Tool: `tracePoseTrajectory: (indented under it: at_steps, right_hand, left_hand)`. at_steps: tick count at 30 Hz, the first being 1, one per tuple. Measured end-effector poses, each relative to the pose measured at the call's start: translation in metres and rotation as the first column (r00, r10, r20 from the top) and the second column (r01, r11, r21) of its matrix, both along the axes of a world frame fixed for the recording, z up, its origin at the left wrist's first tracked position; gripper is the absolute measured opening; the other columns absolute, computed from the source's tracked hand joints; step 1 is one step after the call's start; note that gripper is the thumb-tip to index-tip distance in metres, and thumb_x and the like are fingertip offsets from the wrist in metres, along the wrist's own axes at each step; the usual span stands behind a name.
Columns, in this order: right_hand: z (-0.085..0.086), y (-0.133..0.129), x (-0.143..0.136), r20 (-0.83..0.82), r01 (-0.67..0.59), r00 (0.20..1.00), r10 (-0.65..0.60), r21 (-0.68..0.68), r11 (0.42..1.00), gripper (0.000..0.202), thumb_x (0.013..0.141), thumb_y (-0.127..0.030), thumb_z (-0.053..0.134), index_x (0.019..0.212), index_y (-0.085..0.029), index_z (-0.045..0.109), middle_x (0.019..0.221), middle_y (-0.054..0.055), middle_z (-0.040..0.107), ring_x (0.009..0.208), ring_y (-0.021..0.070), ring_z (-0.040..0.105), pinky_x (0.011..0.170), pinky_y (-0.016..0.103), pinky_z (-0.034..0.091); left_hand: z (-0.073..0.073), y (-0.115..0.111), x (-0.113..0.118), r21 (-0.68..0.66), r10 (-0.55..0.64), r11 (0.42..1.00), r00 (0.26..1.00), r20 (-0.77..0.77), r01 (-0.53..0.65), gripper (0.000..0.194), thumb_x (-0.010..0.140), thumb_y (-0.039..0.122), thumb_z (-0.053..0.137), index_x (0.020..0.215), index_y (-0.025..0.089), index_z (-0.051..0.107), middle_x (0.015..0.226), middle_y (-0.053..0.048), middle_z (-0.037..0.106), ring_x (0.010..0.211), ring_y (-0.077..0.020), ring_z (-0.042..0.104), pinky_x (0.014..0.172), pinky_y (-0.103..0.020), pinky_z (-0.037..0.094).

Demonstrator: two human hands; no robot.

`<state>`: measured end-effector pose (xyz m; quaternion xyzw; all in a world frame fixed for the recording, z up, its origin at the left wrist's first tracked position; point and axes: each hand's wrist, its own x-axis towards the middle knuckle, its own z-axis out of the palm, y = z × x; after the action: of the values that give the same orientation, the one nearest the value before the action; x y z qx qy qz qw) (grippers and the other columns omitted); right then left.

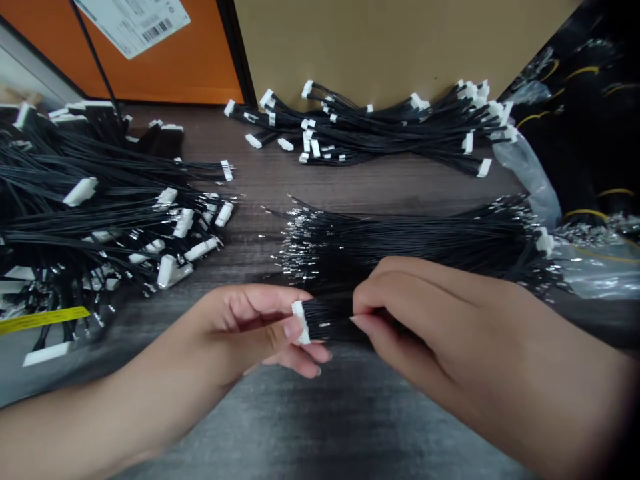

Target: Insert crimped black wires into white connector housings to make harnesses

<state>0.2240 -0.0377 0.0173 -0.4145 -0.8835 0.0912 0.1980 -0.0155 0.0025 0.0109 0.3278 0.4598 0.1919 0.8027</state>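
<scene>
Between thumb and fingers, my left hand (pixel 255 330) holds a white connector (pixel 301 323) with black wires running out of it to the right. My right hand (pixel 430 320) is closed in a pinch on the dark wires just right of the connector; its fingertips partly hide what they grip. One small metal wire end shows between the two hands. Directly behind the hands lies a thick bundle of loose black wires (pixel 400 233), its silvery metal tips gathered at the left end and more tips at the right.
Black cables with white connectors (pixel 370 130) lie along the back, before a brown board (pixel 390 47) and an orange box (pixel 165 60). A large cable pile (pixel 90 213) fills the left, with a yellow strip (pixel 45 320). Plastic-bagged wires (pixel 595 267) lie at right.
</scene>
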Motion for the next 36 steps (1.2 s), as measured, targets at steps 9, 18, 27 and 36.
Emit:
tracePoseTrajectory:
  at_steps: [9, 18, 27, 36]
  right_hand:
    - [-0.003, 0.006, -0.019, 0.13, -0.114, 0.987, 0.095, 0.147, 0.982, 0.056, 0.098, 0.004, 0.029, 0.092, -0.019, 0.08, 0.077, 0.006, 0.067, 0.074, 0.0234, 0.06, 0.07, 0.04, 0.047]
    - [-0.01, 0.006, -0.017, 0.09, -0.078, 0.994, 0.062, 0.194, 0.978, 0.045, 0.102, 0.001, 0.035, 0.084, -0.021, 0.07, 0.078, 0.003, 0.063, 0.076, 0.0218, 0.057, 0.075, 0.038, 0.048]
    - [-0.008, 0.01, -0.013, 0.064, -0.088, 0.995, 0.078, 0.159, 0.983, 0.033, 0.093, 0.005, 0.052, 0.077, -0.015, 0.073, 0.077, 0.002, 0.065, 0.071, 0.0186, 0.057, 0.066, 0.035, 0.048]
    - [-0.01, 0.013, -0.017, -0.048, -0.085, 0.995, 0.088, 0.061, 0.995, 0.033, 0.099, 0.0, 0.05, 0.082, -0.015, 0.074, 0.08, 0.004, 0.07, 0.073, 0.0193, 0.061, 0.069, 0.035, 0.053]
  left_hand:
    - [-0.003, 0.001, 0.002, 0.043, -0.065, 0.997, 0.998, 0.025, 0.064, 0.003, 0.088, 0.023, 0.094, 0.089, 0.021, 0.092, 0.084, -0.002, 0.09, 0.076, -0.0133, 0.081, 0.074, -0.015, 0.067]
    - [-0.006, 0.003, 0.003, 0.049, -0.077, 0.996, 0.997, 0.024, 0.075, 0.002, 0.089, 0.022, 0.093, 0.088, 0.023, 0.093, 0.081, -0.001, 0.09, 0.073, -0.0123, 0.082, 0.074, -0.014, 0.066]
    - [-0.007, 0.0, -0.001, 0.035, -0.033, 0.999, 0.999, 0.007, 0.032, 0.008, 0.082, 0.025, 0.099, 0.085, 0.026, 0.093, 0.078, 0.001, 0.091, 0.071, -0.0127, 0.084, 0.076, -0.015, 0.069]
    - [-0.006, 0.001, 0.005, 0.023, 0.004, 1.0, 1.0, 0.031, -0.005, 0.018, 0.075, 0.034, 0.105, 0.078, 0.025, 0.089, 0.078, 0.002, 0.091, 0.07, -0.0134, 0.085, 0.076, -0.015, 0.07]
